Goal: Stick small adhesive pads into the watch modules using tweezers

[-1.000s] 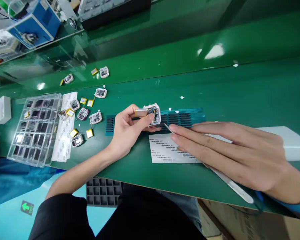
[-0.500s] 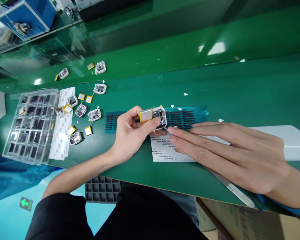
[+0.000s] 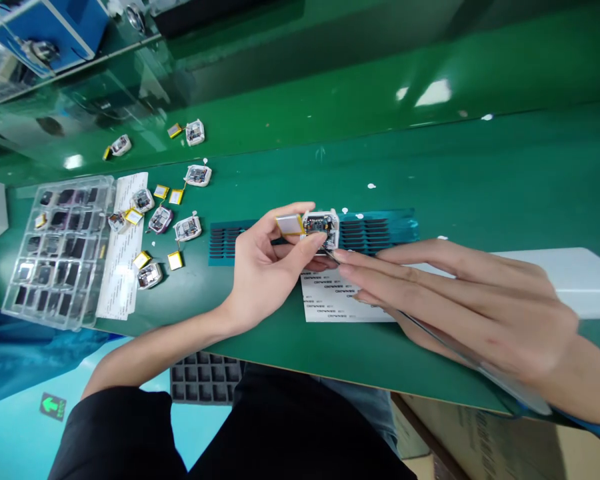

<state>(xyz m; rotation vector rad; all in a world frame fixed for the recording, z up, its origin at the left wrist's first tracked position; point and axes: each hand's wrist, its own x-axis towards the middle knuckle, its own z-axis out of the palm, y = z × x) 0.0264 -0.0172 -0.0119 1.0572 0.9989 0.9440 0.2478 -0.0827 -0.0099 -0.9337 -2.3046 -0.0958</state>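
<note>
My left hand (image 3: 270, 263) is closed around an open white watch case (image 3: 331, 220) with a circuit board inside. Its thumb presses on the board near the lower edge. A silver battery with yellow edges (image 3: 290, 225) sticks out to the left of the case, above the fingers. My right hand (image 3: 475, 307) grips slim metal tweezers (image 3: 445, 333), whose thin tip meets the lower right edge of the case. Their broad rear end runs back under the wrist. Fingers hide part of the tip and the case's underside.
Below the hands lie a blue strip with dark slots (image 3: 365, 233) and a printed white sheet (image 3: 330, 310). Several open watch cases with batteries (image 3: 187, 228) are spread on the left, beside a clear compartment tray (image 3: 55, 253). A white object (image 3: 580, 273) lies at right.
The watch case has turned slightly and shifted a little right in my left hand. The tweezers' rear end has swung right and closer beneath my right hand.
</note>
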